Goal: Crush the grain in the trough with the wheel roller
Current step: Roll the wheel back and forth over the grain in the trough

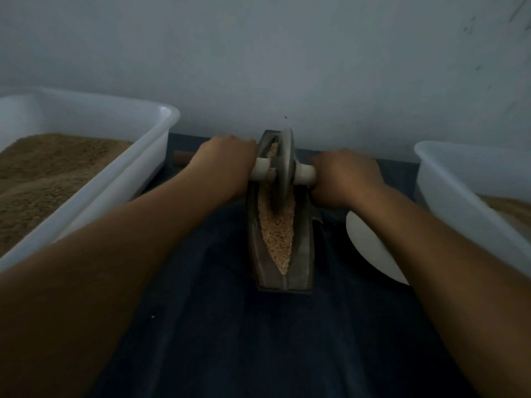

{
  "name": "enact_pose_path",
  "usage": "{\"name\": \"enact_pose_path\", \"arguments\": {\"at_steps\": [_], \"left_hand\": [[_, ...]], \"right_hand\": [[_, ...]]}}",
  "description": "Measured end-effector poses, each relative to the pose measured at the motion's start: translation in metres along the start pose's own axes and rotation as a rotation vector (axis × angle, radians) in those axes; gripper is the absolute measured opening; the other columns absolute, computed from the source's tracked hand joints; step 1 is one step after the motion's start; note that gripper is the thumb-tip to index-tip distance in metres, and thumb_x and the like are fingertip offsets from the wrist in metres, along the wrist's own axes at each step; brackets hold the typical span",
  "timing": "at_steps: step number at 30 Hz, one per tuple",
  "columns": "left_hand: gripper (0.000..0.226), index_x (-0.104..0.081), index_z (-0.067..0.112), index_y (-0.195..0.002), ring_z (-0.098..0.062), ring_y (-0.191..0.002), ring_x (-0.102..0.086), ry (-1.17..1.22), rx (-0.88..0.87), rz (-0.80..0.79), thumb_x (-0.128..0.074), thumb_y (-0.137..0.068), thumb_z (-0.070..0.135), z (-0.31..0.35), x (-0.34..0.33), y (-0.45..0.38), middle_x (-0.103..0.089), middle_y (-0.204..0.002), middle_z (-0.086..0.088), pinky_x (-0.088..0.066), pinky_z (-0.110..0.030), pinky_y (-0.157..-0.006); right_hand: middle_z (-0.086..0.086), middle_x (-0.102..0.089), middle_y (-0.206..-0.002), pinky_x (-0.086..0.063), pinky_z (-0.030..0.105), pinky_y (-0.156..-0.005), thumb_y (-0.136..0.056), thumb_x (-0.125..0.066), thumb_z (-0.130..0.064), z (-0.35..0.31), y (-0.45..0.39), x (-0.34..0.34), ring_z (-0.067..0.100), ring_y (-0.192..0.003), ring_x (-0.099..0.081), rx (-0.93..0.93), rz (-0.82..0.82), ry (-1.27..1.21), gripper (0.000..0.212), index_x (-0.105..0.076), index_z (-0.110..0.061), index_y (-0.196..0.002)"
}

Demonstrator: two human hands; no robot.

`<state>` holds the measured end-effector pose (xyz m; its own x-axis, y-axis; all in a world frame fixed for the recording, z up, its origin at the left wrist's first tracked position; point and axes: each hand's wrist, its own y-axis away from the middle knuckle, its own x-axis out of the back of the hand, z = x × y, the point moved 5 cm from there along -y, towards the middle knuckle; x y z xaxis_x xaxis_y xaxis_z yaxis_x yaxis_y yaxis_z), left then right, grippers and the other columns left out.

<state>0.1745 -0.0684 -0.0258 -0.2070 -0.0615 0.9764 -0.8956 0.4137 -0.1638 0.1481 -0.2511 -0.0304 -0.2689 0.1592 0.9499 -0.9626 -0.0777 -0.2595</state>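
Where hands (224, 159) grip (axle), wheel roller (283, 168) between.

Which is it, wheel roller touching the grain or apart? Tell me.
Touching. The head view shows the wheel roller sunk into the grain in the trough, its lower edge buried with no gap.

White plastic tub (138, 145) at left, filled with brown granular material (43, 173). Second white tub (459, 182) at right edge, a bit of tan content showing inside. White round plate or bowl (370, 248) just beside it, partly hidden. Dark blue cloth (224, 326) covers the surface. Pale grey wall (258, 58) behind.
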Motion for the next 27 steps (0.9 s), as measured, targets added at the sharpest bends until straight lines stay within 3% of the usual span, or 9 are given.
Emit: {"name": "enact_pose_path", "arguments": {"at_steps": [4, 9, 18, 22, 27], "left_hand": [[0.045, -0.044, 0.013, -0.111, -0.029, -0.096, -0.060, 0.012, -0.013, 0.095, -0.075, -0.079, 0.021, 0.009, 0.008, 0.029, -0.059, -0.109, -0.010, -0.038, -0.038, -0.072], [0.046, -0.033, 0.019, -0.100, -0.030, -0.099, -0.058, 0.011, -0.012, 0.120, -0.073, -0.078, 0.019, 0.015, 0.016, 0.062, -0.056, -0.109, -0.009, -0.032, -0.038, -0.075], [0.055, -0.025, 0.023, -0.095, -0.026, -0.096, -0.059, 0.067, -0.026, 0.006, -0.077, -0.076, 0.025, 0.012, 0.019, 0.089, -0.054, -0.106, -0.004, -0.038, -0.036, -0.072], [0.052, -0.028, 0.022, -0.095, -0.024, -0.090, -0.058, 0.058, -0.034, -0.005, -0.077, -0.077, 0.026, 0.012, 0.017, 0.079, -0.057, -0.105, -0.005, -0.041, -0.037, -0.072], [0.054, -0.040, 0.012, -0.111, -0.030, -0.100, -0.061, 0.037, -0.024, -0.095, -0.079, -0.077, 0.026, 0.008, 0.010, 0.044, -0.060, -0.110, -0.012, -0.046, -0.040, -0.076]], "right_hand": [[-0.003, -0.066, -0.090, -0.021, 0.026, -0.050, -0.076, -0.067, -0.041, -0.004, 0.033, 0.005, 0.022, -0.078, -0.058, 0.007, 0.065, -0.060, 0.018, -0.060, -0.033, -0.092], [-0.004, -0.064, -0.083, -0.032, 0.030, -0.058, -0.079, -0.067, -0.042, -0.012, 0.067, 0.017, 0.025, -0.079, -0.062, 0.018, 0.137, -0.089, 0.019, -0.059, -0.033, -0.093], [-0.003, -0.063, -0.075, -0.014, 0.027, -0.047, -0.078, -0.067, -0.038, -0.025, 0.095, 0.047, 0.022, -0.063, -0.052, 0.072, 0.256, 0.029, 0.014, -0.060, -0.030, -0.087], [-0.003, -0.062, -0.074, -0.021, 0.028, -0.050, -0.077, -0.069, -0.039, -0.021, 0.086, 0.035, 0.018, -0.060, -0.040, 0.048, 0.251, -0.009, 0.016, -0.060, -0.030, -0.088], [-0.004, -0.061, -0.077, -0.014, 0.024, -0.047, -0.077, -0.069, -0.041, -0.013, 0.052, 0.013, 0.017, -0.062, -0.040, -0.013, 0.163, 0.007, 0.019, -0.062, -0.032, -0.093]]}}
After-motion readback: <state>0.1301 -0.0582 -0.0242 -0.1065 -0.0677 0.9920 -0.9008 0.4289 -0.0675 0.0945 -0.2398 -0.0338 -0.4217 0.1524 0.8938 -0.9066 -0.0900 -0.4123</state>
